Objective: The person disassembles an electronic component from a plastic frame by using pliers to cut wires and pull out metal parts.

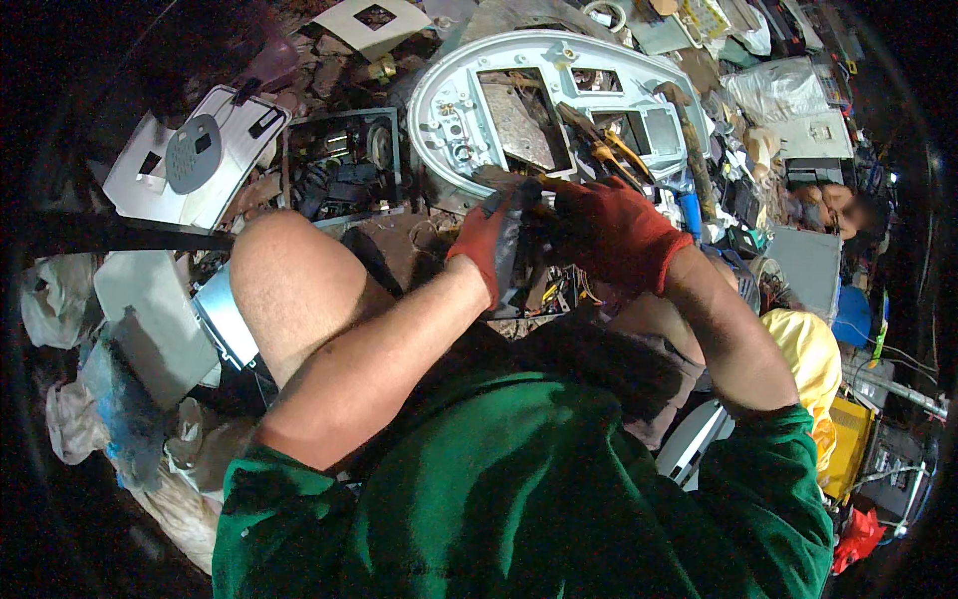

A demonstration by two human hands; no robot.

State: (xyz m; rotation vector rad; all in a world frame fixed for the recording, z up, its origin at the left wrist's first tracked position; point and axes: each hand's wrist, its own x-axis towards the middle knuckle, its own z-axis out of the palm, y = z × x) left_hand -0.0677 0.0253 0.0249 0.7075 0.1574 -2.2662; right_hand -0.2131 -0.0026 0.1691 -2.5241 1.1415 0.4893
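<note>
My left hand (483,248), in a red and dark glove, grips the side of a dark grey part (511,245) held in front of my knees. My right hand (627,238), also gloved in red, is closed at the part's right side. Its fingers are in shadow, and what they hold cannot be made out. Just beyond both hands rests a large pale oval plastic casing (439,75) with rectangular cut-outs. Yellow-and-black-handled pliers (604,150) lie across it, beside a brown stick-like handle (696,145). Loose wires (562,290) show below my hands.
An open metal box (396,165) of black parts stands left of the casing. Farther left is a white panel (190,165) with a grey disc. Plastic bags (65,299) lie at the far left. Mixed scrap fills the right, where another person (838,208) sits.
</note>
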